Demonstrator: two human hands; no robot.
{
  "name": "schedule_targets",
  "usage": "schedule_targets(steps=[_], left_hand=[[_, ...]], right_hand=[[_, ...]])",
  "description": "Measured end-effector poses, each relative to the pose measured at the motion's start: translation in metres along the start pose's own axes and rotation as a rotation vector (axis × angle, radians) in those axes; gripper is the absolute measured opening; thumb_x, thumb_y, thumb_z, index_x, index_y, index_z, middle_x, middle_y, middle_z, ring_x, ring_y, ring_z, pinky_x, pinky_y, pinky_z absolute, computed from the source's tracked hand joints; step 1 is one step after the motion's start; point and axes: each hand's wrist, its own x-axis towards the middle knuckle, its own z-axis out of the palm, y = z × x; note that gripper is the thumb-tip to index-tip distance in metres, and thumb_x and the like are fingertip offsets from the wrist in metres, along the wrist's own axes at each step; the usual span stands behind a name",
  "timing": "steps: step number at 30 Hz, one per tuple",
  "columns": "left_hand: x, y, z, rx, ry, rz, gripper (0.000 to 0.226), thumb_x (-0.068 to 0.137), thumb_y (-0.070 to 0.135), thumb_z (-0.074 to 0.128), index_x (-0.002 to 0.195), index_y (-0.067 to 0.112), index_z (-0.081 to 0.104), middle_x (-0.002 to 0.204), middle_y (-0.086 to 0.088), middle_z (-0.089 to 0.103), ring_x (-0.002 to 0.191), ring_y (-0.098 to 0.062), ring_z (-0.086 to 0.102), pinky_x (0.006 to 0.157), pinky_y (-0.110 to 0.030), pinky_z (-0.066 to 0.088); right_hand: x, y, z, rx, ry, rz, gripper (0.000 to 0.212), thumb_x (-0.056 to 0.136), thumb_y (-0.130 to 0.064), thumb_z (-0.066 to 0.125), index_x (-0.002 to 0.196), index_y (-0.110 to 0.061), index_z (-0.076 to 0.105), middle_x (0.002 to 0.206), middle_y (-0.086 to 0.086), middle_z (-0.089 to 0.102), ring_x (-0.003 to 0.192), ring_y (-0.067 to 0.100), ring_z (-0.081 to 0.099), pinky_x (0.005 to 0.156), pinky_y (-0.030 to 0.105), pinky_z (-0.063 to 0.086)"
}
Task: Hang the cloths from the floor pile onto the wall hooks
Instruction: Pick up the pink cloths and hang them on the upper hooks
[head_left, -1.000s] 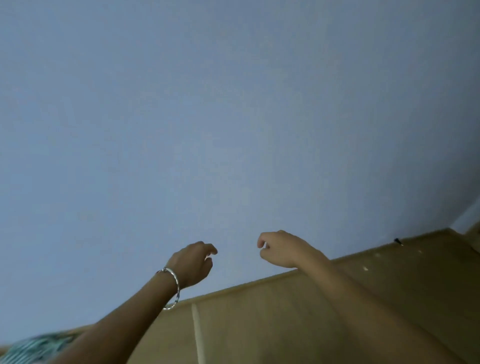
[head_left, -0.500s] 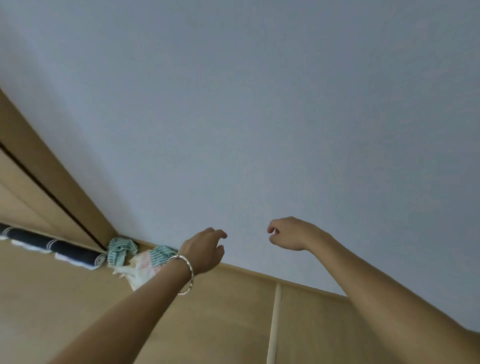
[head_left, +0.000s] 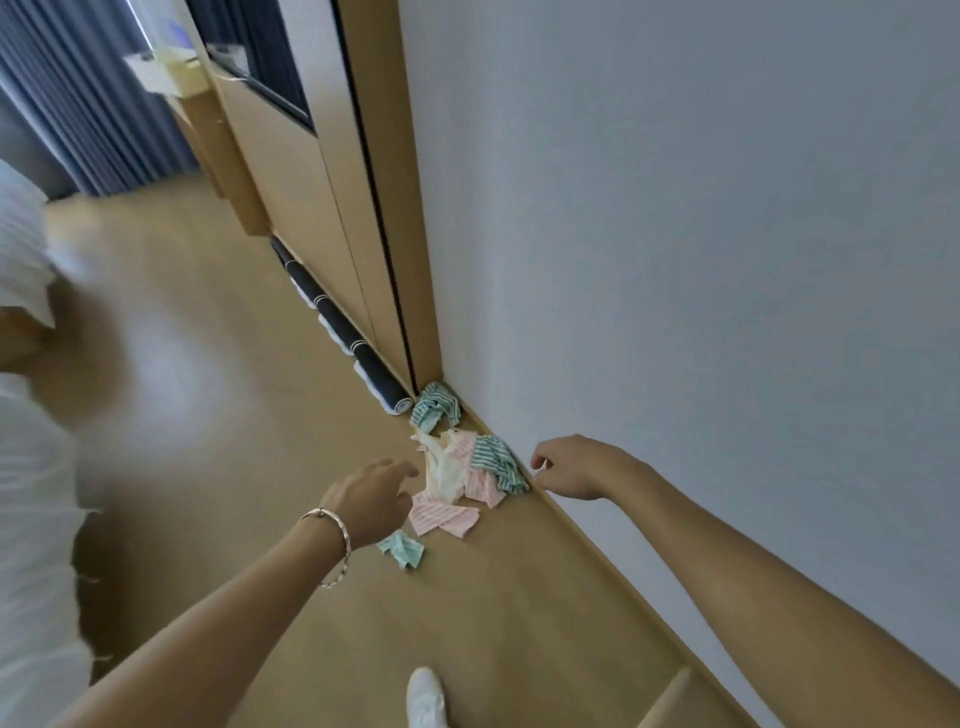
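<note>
Wooden floor (head_left: 519, 597) at the foot of a pale grey wall (head_left: 675, 260): cloth pile between my hands.
The crumpled heap of green, pink and cream striped cloths (head_left: 457, 467) lies against the skirting, long axis running near to far along the wall. My left hand (head_left: 371, 499), fingers loosely extended and empty, reaches from its left and seems marginally closer. My right hand (head_left: 569, 467), loosely curled and empty, is just right.

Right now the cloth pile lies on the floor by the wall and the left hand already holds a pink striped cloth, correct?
Not quite. The head view shows the left hand empty, fingers relaxed, reaching toward the cloth pile. The pile does lie on the floor by the wall.
</note>
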Motion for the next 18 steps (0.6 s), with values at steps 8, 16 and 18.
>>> schedule_targets(steps=[8,16,18], left_hand=[[0.058,-0.135,-0.008,-0.087,-0.073,-0.157,0.039,0.093,0.025,0.041,0.132,0.026,0.045,0.131,0.001,0.052,0.119,-0.019,0.052,0.098,-0.033,0.043],[0.116,-0.203,-0.021,-0.135,-0.136,-0.176,0.04,0.094,0.022,0.04,0.133,0.025,0.045,0.131,0.0,0.053,0.121,-0.018,0.051,0.1,-0.029,0.04],[0.132,-0.204,-0.018,-0.147,-0.146,-0.168,0.04,0.094,0.022,0.04,0.134,0.025,0.045,0.131,0.0,0.053,0.121,-0.018,0.05,0.099,-0.029,0.04]], right_hand=[[0.131,-0.08,-0.024,-0.121,-0.076,-0.015,0.037,0.094,-0.026,0.043,0.128,-0.015,0.055,0.132,0.008,0.055,0.114,0.025,0.054,0.093,0.035,0.045],[0.214,-0.125,-0.035,-0.116,-0.158,-0.005,0.033,0.093,-0.024,0.044,0.119,-0.014,0.062,0.121,0.008,0.062,0.103,0.023,0.058,0.078,0.03,0.043],[0.234,-0.124,-0.04,-0.113,-0.156,0.005,0.033,0.093,-0.024,0.044,0.119,-0.014,0.061,0.121,0.007,0.061,0.103,0.022,0.057,0.076,0.029,0.042]])
